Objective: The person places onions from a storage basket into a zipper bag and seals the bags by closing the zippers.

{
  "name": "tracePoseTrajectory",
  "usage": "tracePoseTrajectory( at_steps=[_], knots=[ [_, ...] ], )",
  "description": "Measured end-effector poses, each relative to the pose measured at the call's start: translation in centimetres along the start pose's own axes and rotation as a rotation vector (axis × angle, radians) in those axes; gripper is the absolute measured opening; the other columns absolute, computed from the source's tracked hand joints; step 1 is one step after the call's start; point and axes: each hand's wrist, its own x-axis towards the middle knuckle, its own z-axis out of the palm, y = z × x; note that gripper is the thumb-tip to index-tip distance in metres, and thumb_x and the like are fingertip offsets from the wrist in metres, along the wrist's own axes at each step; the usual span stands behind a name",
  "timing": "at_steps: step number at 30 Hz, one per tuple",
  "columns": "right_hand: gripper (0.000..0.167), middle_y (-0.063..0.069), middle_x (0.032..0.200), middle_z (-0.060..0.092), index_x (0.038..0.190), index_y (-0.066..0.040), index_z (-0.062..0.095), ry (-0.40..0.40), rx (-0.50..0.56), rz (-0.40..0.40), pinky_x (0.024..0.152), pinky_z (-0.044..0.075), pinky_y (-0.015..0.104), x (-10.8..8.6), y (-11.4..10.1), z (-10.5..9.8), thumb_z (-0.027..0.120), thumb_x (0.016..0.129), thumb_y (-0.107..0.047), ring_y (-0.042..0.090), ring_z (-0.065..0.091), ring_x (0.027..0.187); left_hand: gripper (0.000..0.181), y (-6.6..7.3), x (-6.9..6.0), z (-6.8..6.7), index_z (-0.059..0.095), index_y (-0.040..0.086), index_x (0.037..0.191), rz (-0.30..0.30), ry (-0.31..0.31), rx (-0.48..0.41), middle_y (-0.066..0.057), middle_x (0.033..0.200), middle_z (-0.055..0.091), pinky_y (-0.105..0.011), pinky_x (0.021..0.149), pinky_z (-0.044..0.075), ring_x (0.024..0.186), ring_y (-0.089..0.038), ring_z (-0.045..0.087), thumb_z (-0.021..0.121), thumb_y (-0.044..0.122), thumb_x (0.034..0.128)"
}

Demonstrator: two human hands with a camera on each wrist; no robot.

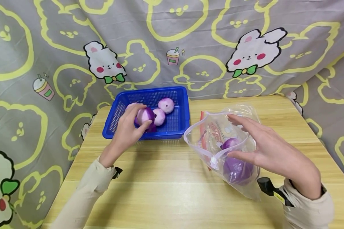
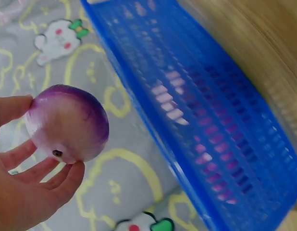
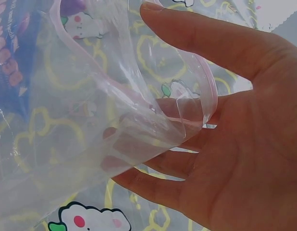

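My left hand (image 1: 125, 125) holds a red onion (image 1: 145, 115) between thumb and fingers, over the blue plastic basket (image 1: 187, 111). In the left wrist view this onion (image 2: 69, 125) appears raised above the basket's rim. Inside the basket are more onions, two plainly seen: one onion (image 1: 166, 105) at the back and another onion (image 1: 159, 117) in front of it. At the right, a clear zip bag (image 1: 199, 147) gapes with onions (image 1: 237, 170) inside. My right hand (image 1: 275, 152) is spread at its mouth, fingers (image 3: 163, 161) partly behind the plastic, thumb apart.
A wooden table (image 1: 166, 190) carries the basket on the left and the bag on the right. Behind it hangs a grey curtain (image 1: 195, 35) with cartoon prints, which also runs along both sides.
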Motion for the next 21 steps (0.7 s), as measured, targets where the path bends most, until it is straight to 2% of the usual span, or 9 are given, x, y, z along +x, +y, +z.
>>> tracePoseTrajectory(
  at_steps=[8, 14, 21],
  knots=[
    [0.094, 0.009, 0.150, 0.047, 0.156, -0.021, 0.031, 0.004, 0.014, -0.023, 0.097, 0.042, 0.058, 0.0, 0.0, 0.1, 0.083, 0.080, -0.040, 0.039, 0.054, 0.123, 0.049, 4.2, 0.0, 0.2, 0.062, 0.002, 0.127, 0.084, 0.029, -0.104, -0.013, 0.132, 0.061, -0.045, 0.103, 0.046, 0.127, -0.028, 0.055, 0.080, 0.019, 0.0850],
    [0.093, 0.008, 0.150, 0.046, 0.155, -0.021, 0.032, -0.001, 0.007, -0.012, 0.098, 0.042, 0.058, 0.1, -0.1, 0.1, 0.083, 0.080, -0.041, 0.038, 0.054, 0.124, 0.053, 6.9, -0.4, 0.5, 0.060, 0.004, 0.130, 0.136, 0.000, -0.206, -0.009, 0.136, 0.059, -0.039, 0.099, 0.050, 0.127, -0.022, 0.055, 0.082, 0.018, 0.0837],
    [0.091, 0.005, 0.148, 0.048, 0.154, -0.021, 0.035, 0.020, -0.003, -0.016, 0.098, 0.043, 0.056, 0.1, -0.3, 0.2, 0.083, 0.080, -0.041, 0.035, 0.055, 0.123, 0.055, 9.8, -0.7, 1.1, 0.059, 0.002, 0.130, 0.239, -0.017, -0.303, -0.012, 0.138, 0.058, -0.036, 0.105, 0.046, 0.130, -0.023, 0.052, 0.082, 0.015, 0.0821]
  ],
)
